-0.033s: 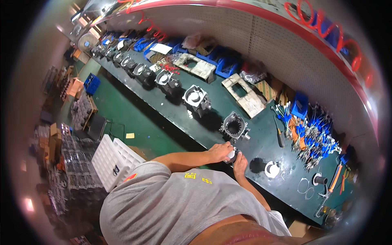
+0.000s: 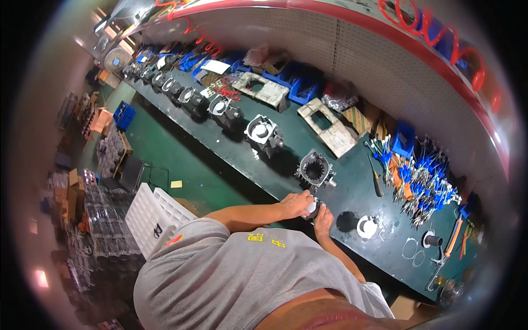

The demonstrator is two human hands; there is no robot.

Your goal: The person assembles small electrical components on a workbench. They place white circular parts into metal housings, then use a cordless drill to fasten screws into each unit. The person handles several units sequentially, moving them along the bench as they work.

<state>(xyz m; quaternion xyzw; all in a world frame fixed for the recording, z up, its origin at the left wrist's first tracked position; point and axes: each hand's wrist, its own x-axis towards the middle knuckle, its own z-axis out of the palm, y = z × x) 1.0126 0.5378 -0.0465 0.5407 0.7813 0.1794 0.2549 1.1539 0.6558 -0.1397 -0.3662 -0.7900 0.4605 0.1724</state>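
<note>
At the front edge of the dark green workbench (image 2: 363, 209), both my hands are closed on a small round part (image 2: 313, 208). It has a pale face and a dark side, and my fingers cover much of it. My left hand (image 2: 297, 204) grips it from the left, and my right hand (image 2: 324, 221) holds its right side. Just beyond them stands a grey metal housing (image 2: 316, 168) with an open round bore and a ribbed inner wall. A white disc-shaped part (image 2: 367, 226) lies on the bench to the right of my hands.
A row of similar housings (image 2: 262, 132) runs off to the far left. Behind are worn frame-like blocks (image 2: 328, 127) and blue bins (image 2: 304, 91). A screwdriver (image 2: 377, 181) and a heap of blue-and-white cables (image 2: 426, 176) lie right. Red coiled hoses (image 2: 440, 41) hang overhead.
</note>
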